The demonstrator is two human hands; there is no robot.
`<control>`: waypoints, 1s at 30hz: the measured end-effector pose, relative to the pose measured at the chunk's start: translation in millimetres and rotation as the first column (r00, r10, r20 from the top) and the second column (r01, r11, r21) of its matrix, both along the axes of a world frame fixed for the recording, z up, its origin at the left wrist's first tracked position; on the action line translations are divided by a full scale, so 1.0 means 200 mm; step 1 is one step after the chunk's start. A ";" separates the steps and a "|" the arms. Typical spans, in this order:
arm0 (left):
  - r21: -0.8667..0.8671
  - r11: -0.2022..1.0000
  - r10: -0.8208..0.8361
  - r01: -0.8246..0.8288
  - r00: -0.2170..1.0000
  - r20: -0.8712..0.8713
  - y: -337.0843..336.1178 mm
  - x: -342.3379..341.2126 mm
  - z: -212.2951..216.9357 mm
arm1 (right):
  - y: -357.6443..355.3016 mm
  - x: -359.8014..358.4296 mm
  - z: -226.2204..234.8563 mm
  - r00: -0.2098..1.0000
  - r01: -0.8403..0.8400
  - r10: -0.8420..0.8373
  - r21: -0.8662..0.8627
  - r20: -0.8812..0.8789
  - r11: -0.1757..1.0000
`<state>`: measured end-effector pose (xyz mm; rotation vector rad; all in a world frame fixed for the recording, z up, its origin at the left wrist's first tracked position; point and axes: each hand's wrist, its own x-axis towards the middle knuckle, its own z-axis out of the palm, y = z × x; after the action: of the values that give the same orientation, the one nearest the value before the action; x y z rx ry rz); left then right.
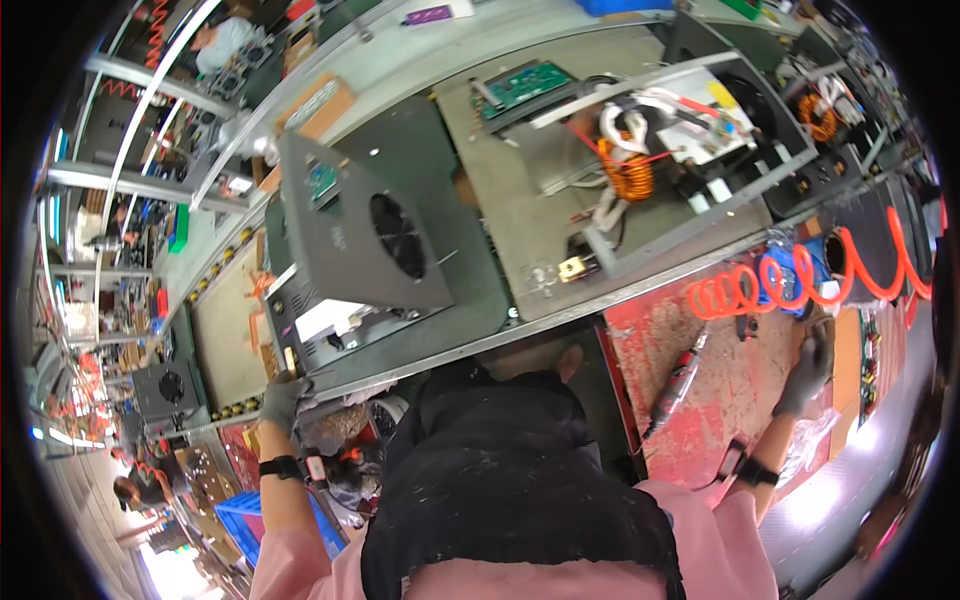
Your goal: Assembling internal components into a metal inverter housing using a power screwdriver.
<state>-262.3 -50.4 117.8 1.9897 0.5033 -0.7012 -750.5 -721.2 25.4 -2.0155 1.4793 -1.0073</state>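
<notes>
My left hand (284, 399), in a grey glove, is at the bench's front edge, beside the lower corner of a dark metal housing (350, 215). Its fingers are too small and dark to make out. The housing's fan-bearing panel stands tilted up over its lower part. Over on the right, my right hand (803, 378), gloved too, reaches across a red worn tabletop (725, 400). The fingers stretch forward, below the orange coiled hose (745, 295), and I see nothing held in them. Left of that hand lies a red and grey power screwdriver (677, 385).
An opened chassis (700, 200) with a copper-wound coil (628, 172) and loose cables stands on the bench ahead. Behind it lies a green circuit board (528, 88). A cardboard box (322, 105) sits at the far left, a blue crate (245, 525) low at left. Other people work in the distance.
</notes>
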 end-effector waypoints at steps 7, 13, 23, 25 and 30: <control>0.162 0.973 -0.199 0.165 0.953 0.229 0.26 0.24 -0.09 | 1.27 0.97 -0.03 0.804 -0.589 0.564 0.396 0.191 0.705; -0.161 0.976 -0.070 0.149 0.906 0.417 0.68 0.64 -0.25 | 1.83 1.79 -0.32 0.646 -0.558 0.601 0.246 -0.470 0.793; 0.705 0.307 -0.941 0.640 0.094 0.324 1.13 1.03 -0.59 | 2.02 2.10 -0.37 0.456 -0.241 0.462 0.394 -0.761 0.887; 0.749 0.288 -0.956 0.596 0.128 0.265 1.12 1.04 -0.61 | 1.97 2.13 -0.32 0.507 -0.233 0.494 0.440 -0.706 0.867; 0.721 0.343 -0.939 0.602 0.221 0.262 1.14 1.05 -0.61 | 1.71 2.18 -0.28 0.678 -0.403 0.681 0.634 -0.277 0.660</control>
<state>-52.9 177.0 -3.5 2.7681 -1.0848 -0.3716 -314.0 -379.2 -31.2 -2.1469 1.0212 0.2093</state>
